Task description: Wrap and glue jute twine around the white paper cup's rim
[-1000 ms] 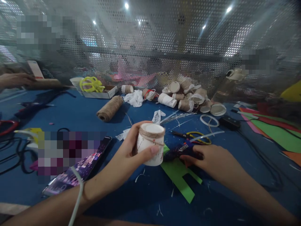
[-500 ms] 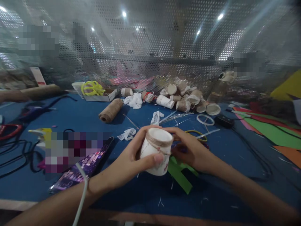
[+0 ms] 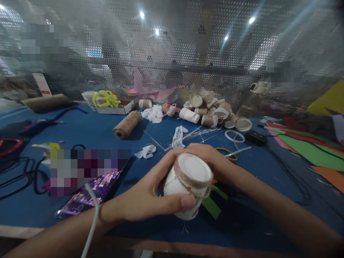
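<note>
1. Step-wise, this looks like a steadying job to me. The cup (image 3: pixel 174 190) is up in front of the person, a bit tilted, and seems to be held off the blue surface (image 3: pixel 150 233). I'd grip it just hard enough that it doesn't spin, since a paper wall like that would probably dent if you squeeze.

2. Watch the twine band (image 3: pixel 185 175). It runs around the cup just below the end facing up, so imo keep pressure on the wall lower down and let the rows sit tight. Pushing on the band could make it ride off the edge.

3. There's a loose loop of twine (image 3: pixel 206 193) sticking out on the cup's right side. I'd press it flat against the wall so it doesn't snag.

4. Left hand (image 3: pixel 145 197): wrapped around the cup, thumb across the front, fingers curled behind it. That's a proper closed hold, and it seems to be doing the main carrying.

5. Right hand (image 3: pixel 212 157): arched over the far side, right up beside the left fingers. Its fingertips are hidden by the cup, so I can't tell how far apart they are or if they're pinching anything.

6. Green paper (image 3: pixel 213 208) lies just beside the cup, so mind that. The twine roll (image 3: pixel 127 124) is well apart, further back.
</note>
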Demonstrator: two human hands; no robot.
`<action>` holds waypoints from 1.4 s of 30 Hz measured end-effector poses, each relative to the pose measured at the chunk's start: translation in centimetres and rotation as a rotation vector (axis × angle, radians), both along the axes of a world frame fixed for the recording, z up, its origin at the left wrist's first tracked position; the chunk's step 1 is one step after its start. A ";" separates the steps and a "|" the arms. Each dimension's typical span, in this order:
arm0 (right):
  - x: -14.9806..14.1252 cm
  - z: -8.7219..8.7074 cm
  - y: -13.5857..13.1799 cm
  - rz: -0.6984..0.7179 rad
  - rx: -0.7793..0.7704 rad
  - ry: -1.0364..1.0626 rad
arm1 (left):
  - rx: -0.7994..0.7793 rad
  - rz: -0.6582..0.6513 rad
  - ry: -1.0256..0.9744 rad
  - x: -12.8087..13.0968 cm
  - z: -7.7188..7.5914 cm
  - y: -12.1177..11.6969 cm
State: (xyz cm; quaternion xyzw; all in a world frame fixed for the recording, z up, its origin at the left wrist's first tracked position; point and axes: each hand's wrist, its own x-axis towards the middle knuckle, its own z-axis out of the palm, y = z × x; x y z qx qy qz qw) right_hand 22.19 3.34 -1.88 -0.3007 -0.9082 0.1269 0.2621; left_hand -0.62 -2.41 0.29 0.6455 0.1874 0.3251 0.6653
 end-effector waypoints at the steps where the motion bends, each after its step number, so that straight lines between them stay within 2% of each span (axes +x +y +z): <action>1: 0.6 0.0 -0.1 -0.015 0.033 -0.013 | -0.007 0.001 -0.001 0.1 0.0 0.0; 7: 3.0 1.2 -1.7 -0.092 0.204 -0.078 | -0.052 0.031 0.011 0.2 0.2 0.2; 12: 4.1 1.8 -2.9 -0.153 0.298 -0.120 | -0.148 0.070 0.075 0.6 0.2 0.3; 21: 5.7 1.9 -3.8 -0.055 0.374 -0.160 | -0.196 0.157 0.163 0.8 -0.4 0.8; 25: 5.4 2.3 -4.5 -0.015 0.433 0.035 | -0.156 0.227 0.195 1.0 -0.4 1.0; 31: 4.4 2.4 -5.2 0.184 0.156 0.269 | -0.049 0.281 0.244 1.0 0.1 1.2; 42: 4.2 1.2 -5.4 0.176 -0.072 0.588 | 0.090 0.361 0.431 1.1 0.5 1.1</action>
